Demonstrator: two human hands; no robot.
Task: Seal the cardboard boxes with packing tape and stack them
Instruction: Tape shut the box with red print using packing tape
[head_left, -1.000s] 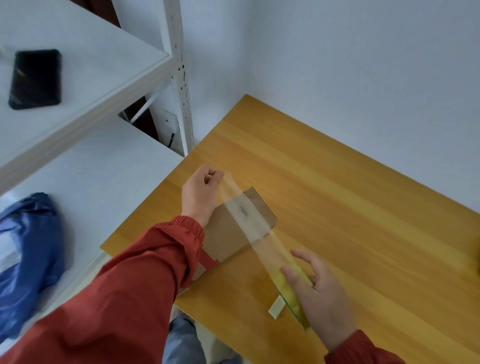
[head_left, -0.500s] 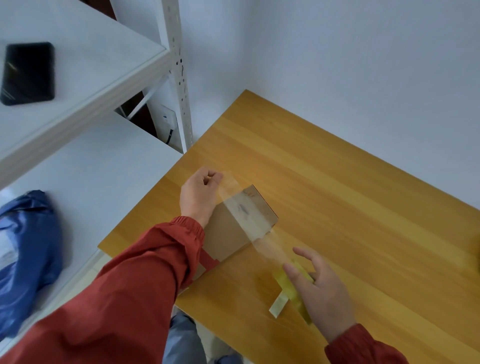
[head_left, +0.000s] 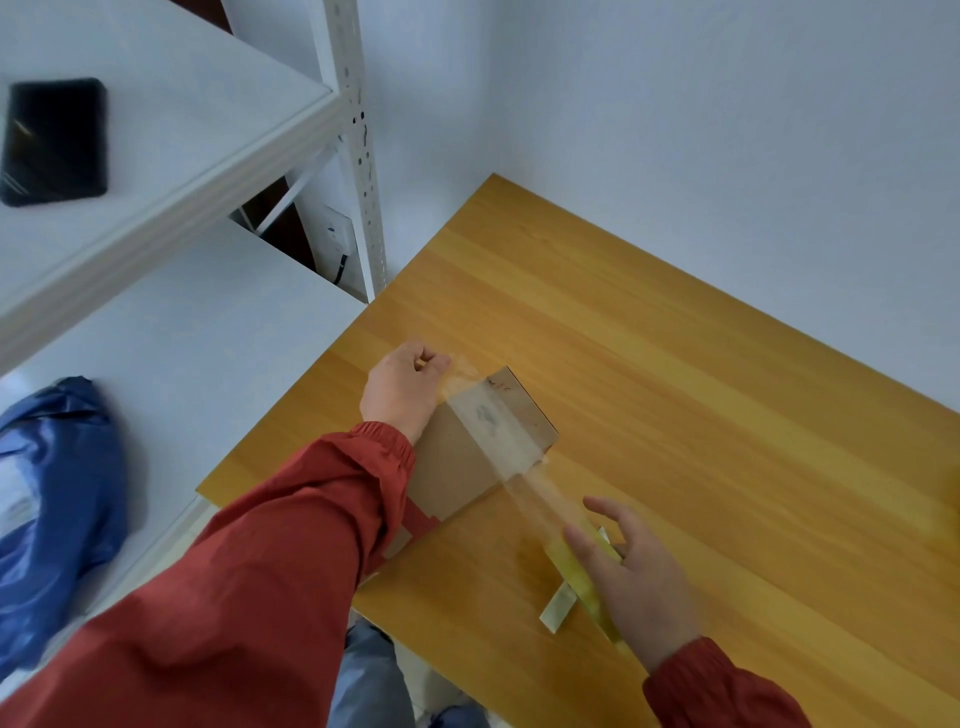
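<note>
Left hand (head_left: 402, 389) fisted — right hand (head_left: 636, 577) (fingers splayed)

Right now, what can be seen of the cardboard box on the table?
The cardboard box is plain brown and flat-looking, lying on the wooden table near its left edge. A strip of clear tape runs across its top, over a dark smudge, and stretches on to the tape roll in the right hand. The left hand pinches the tape's end at the box's far-left edge. The red sleeve covers its near-left part; a red patch shows there.

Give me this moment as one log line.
step: taping | left hand: pinches tape strip end past cardboard box | right hand: holds tape roll | strip: across box top
</note>
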